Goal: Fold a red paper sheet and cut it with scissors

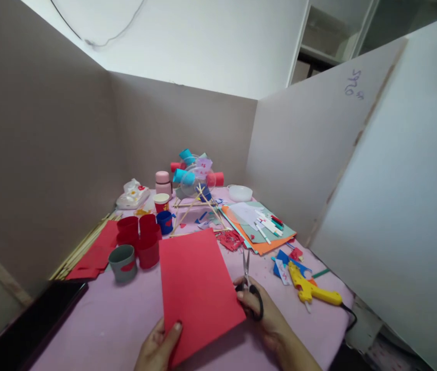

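My left hand (160, 345) pinches the near left corner of a red paper sheet (197, 288), thumb on top, lifting it slightly off the pink table (98, 324). My right hand (270, 322) grips black-handled scissors (248, 288) just to the right of the sheet. The blades are nearly closed and point away from me, beside the sheet's right edge.
Red paper cups (143, 237), a grey cup (123, 263) and a blue cup (164, 221) stand at left. A yellow glue gun (311, 291) lies at right. Coloured paper with markers (264, 226), red scraps (230, 239), wooden sticks (83, 245) and a cup-and-stick model (193, 178) lie beyond. Cardboard walls enclose the table.
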